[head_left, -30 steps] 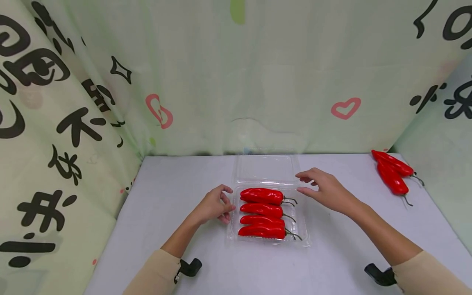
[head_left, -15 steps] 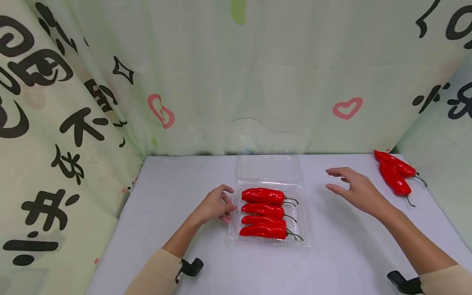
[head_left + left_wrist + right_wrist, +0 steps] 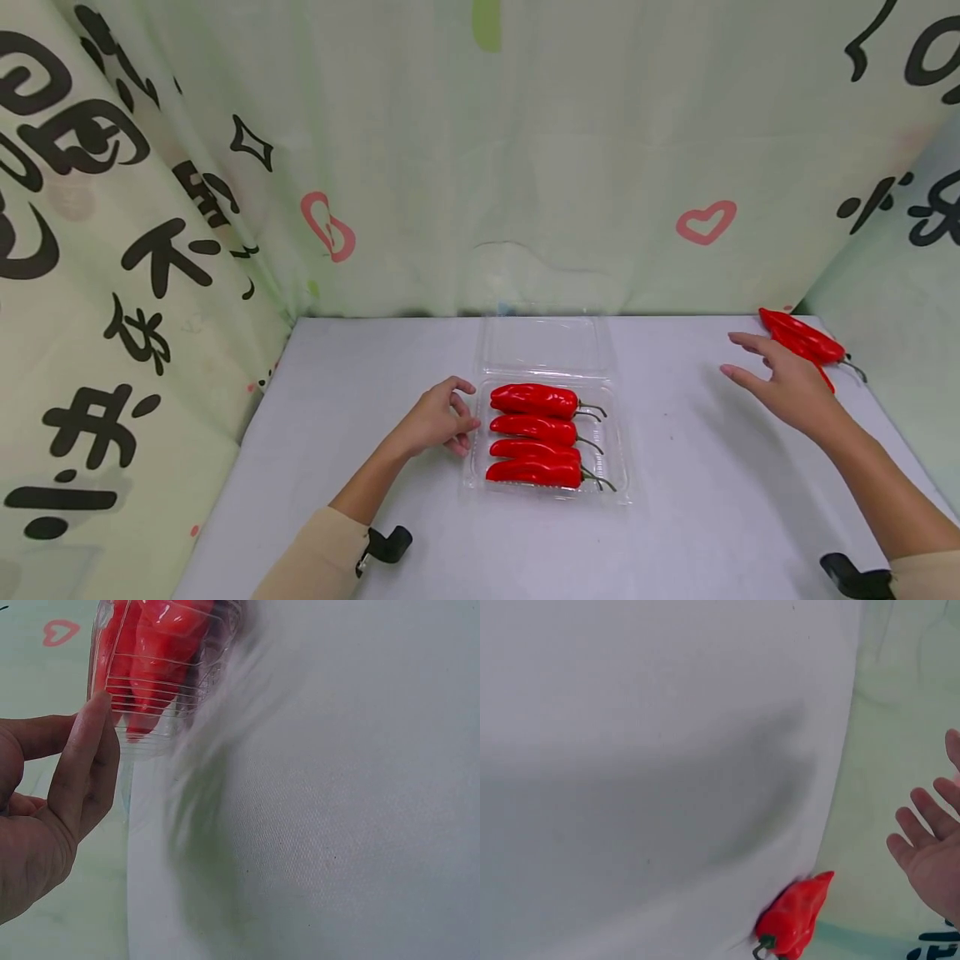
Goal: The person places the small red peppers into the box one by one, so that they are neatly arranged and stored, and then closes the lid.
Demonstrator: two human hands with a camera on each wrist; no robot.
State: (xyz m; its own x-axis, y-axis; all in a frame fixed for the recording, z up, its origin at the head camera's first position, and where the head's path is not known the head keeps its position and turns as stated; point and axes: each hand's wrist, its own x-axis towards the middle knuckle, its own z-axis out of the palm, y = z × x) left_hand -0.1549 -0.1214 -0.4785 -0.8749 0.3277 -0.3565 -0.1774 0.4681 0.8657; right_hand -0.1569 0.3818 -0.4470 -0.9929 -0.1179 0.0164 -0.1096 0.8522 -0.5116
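A clear plastic clamshell box (image 3: 618,467) lies with its lid (image 3: 547,346) folded back. Several red chili peppers (image 3: 532,472) lie side by side in its base, stems to the right. My left hand (image 3: 438,418) is at the box's left edge, fingertips right at the rim. In the left wrist view, my fingers (image 3: 86,739) reach the ribbed side wall. My right hand (image 3: 791,387) hovers at the right with fingers spread and nothing in them. It partly hides two more red peppers (image 3: 806,333). A red pepper (image 3: 793,916) also shows low in the right wrist view.
A white-covered table (image 3: 360,358) bears everything. Pale green printed curtains (image 3: 420,167) hang behind it and along both sides. The loose peppers lie by the table's back right corner.
My right hand has moved rightwards from beside the box to over the two loose peppers, now covering part of them. My left hand has stayed at the box's left edge.
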